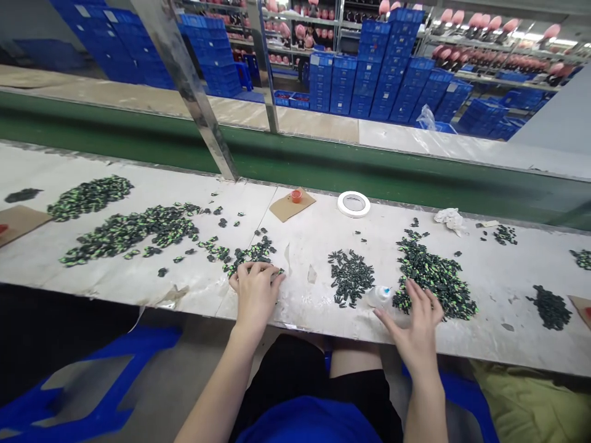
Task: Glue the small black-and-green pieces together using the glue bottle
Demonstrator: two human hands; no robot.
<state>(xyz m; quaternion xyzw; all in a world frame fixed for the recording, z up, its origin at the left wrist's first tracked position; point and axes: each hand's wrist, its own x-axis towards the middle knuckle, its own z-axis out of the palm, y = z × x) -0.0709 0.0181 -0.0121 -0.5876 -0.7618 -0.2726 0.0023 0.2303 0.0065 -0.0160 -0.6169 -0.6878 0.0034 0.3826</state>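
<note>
My left hand (256, 289) is bent palm-down at the near edge of a small pile of black-and-green parts (258, 249). Its fingers are curled, and a small black-and-green part (280, 271) shows at the thumb and fingertips. My right hand (418, 326) has thumb and fingers spread, with nothing visible between them. It hovers at the near side of a larger heap of black-and-green parts (436, 274). Just left of that heap is a small clear bottle with a blue tip (380, 296). Plain black pieces (351, 277) form a loose pile between my hands.
Long heaps of black-and-green parts (133, 231) spread leftward along the white table (314, 320). Farther back are a cardboard piece (281, 209) bearing a red pot (296, 196), a white tape roll (340, 203) and crumpled tissue (450, 219). A metal post (198, 104) rises behind.
</note>
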